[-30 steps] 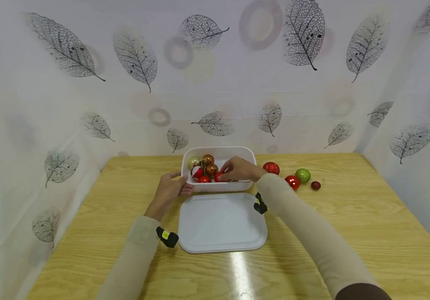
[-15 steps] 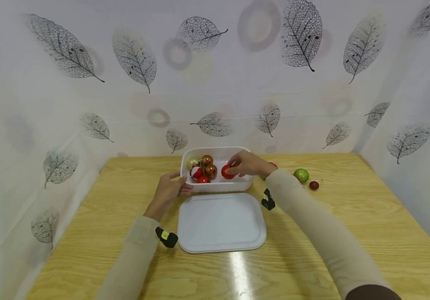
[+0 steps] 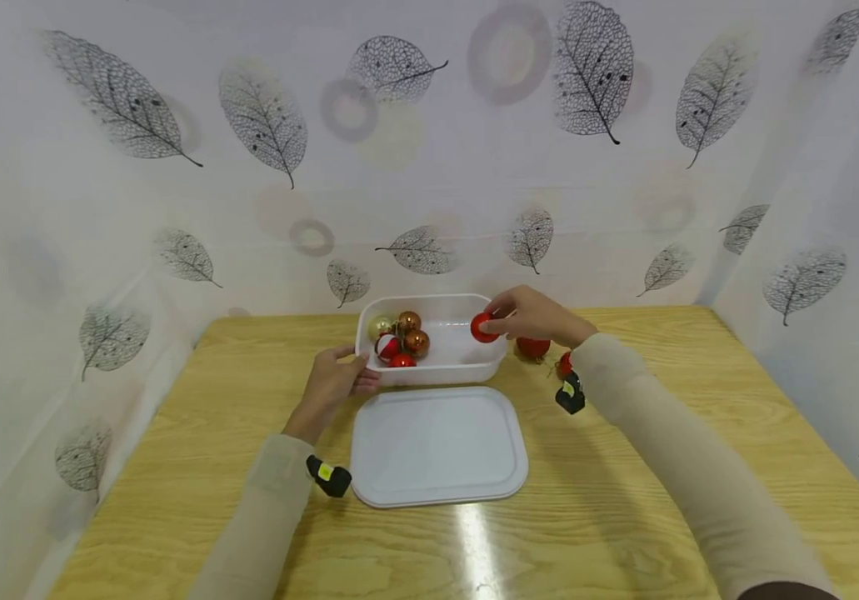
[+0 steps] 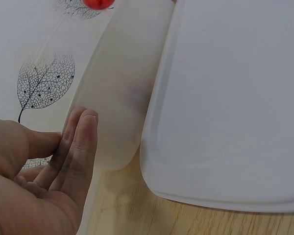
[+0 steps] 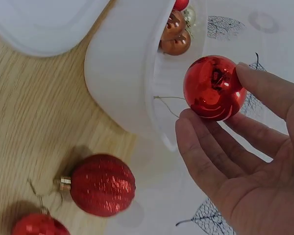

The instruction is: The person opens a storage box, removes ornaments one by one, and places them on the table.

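1. Since the earlier frames, the right hand (image 3: 530, 317) had lifted out of the white bin (image 3: 466, 367) and shifted toward the bin's right end, carrying a shiny red ball (image 3: 483, 327) that a second ago sat low inside the bin among the others.
2. That hand pinched the shiny red ball (image 5: 214, 88) between thumb and fingertips (image 5: 250, 78), with the remaining fingers loosely curved beneath it; the ball hung above the bin's right rim (image 5: 152, 93), clear of the bin floor.
3. The left hand (image 3: 333, 385) had kept its place from the earlier frames: its fingers (image 4: 81, 142) lay straight and together against the outer wall at the bin's near-left corner (image 4: 120, 98), thumb on the rim, not curled round anything.
4. Inside the bin, bunched at its left end, lay a gold ball (image 3: 379, 326), two copper balls (image 3: 416, 341), a red-and-white ball (image 3: 387, 346) and a small red ball (image 3: 402, 361).
5. A white lid (image 3: 438, 446) lay flat on the wooden table (image 3: 699, 367), just in front of the bin and nearly touching its near wall.
6. On the table just right of the bin stood a glittery ribbed red ornament (image 5: 102, 185) with a gold cap, and near it another red ball (image 5: 38, 226), partly cut off by the frame edge in the right wrist view and partly hidden behind the right sleeve from the head.
7. The green ball and the dark red ball seen earlier on the table's right side were covered by the right forearm.
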Demonstrator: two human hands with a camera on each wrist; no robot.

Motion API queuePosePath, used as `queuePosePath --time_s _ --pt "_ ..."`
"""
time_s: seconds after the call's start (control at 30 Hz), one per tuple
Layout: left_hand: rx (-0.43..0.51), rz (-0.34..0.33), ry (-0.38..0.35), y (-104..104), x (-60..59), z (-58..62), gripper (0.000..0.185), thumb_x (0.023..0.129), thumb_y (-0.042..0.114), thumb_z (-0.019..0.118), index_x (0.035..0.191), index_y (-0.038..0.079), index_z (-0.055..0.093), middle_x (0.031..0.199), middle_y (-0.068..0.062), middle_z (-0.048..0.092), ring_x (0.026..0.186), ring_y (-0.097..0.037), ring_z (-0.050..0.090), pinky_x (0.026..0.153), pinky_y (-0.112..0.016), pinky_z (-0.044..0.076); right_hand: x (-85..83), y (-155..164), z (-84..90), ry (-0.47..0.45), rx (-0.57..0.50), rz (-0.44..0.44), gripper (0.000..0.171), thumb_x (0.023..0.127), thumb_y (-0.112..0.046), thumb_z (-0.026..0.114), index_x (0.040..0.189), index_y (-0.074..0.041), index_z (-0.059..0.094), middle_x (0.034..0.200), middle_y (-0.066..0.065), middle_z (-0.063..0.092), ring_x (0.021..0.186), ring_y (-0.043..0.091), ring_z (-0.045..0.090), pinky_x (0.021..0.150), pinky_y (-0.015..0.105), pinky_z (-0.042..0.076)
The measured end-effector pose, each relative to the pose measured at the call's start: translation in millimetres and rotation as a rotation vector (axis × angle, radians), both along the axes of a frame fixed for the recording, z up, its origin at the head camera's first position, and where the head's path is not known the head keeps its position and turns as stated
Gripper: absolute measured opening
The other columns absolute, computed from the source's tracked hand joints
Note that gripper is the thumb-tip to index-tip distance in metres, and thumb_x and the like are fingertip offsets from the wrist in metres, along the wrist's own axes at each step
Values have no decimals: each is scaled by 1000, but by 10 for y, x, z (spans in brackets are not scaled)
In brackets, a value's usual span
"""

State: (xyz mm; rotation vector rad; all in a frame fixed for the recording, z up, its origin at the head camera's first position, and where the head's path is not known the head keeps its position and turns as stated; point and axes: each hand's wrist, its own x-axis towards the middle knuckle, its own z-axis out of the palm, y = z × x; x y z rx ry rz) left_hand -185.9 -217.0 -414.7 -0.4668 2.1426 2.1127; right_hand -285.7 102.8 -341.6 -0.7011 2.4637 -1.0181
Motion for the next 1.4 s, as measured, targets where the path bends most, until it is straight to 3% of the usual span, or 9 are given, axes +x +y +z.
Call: queuePosePath --time_s 0.33,0.47,0.6,0.7,0.83,0.97,1.27,1.4 --pt "0 4 6 9 -13 -6 49 106 10 53 148 -11 38 80 -14 73 67 -17 73 68 -28 65 109 376 95 100 32 -38 39 96 -26 71 124 1 68 121 18 69 109 34 64 96 50 57" --pt "7 2 13 2 -17 -26 49 107 10 53 147 -12 38 79 -13 73 67 -17 73 67 -28 65 167 512 75 82 30 -46 43 97 -27 70 127 4 65 125 20 67 109 35 65 96 50 58" --pt "11 0 15 2 -11 -24 49 106 9 53 148 -12 38 79 -13 73 67 -16 73 67 -27 65 212 623 35 33 29 -57 46 98 -28 69 129 5 63 125 22 66 98 32 69 92 49 60" --pt "11 0 14 8 -1 -5 49 107 9 52 148 -12 38 79 -13 73 65 -15 72 66 -27 65 235 680 -8 33 50 -68 48 98 -29 70 130 5 62 125 23 65 93 27 70 90 47 62" --pt "5 1 12 19 8 11 48 107 9 52 148 -11 38 78 -12 73 65 -15 72 66 -27 65 273 728 -82 26 62 -77 50 97 -29 70 133 6 61 127 24 65 94 31 71 91 47 60" --pt "4 5 6 23 11 16 48 107 9 52 149 -11 38 78 -11 73 65 -15 72 66 -27 65 295 754 -195 -31 30 -90 49 97 -26 71 132 6 61 126 24 65 96 37 70 90 49 61" --pt "4 1 6 16 9 16 49 107 8 52 149 -11 36 79 -13 73 65 -15 72 66 -27 65 327 769 -409 -86 -5 -88 43 96 -20 72 126 9 63 117 20 68 89 34 70 82 46 63" --pt "2 3 4 15 5 3 48 107 9 52 149 -10 38 78 -12 73 65 -15 72 66 -27 65 346 759 -464 -34 30 -51 39 95 -21 73 121 8 66 113 17 71 90 29 69 82 41 62"
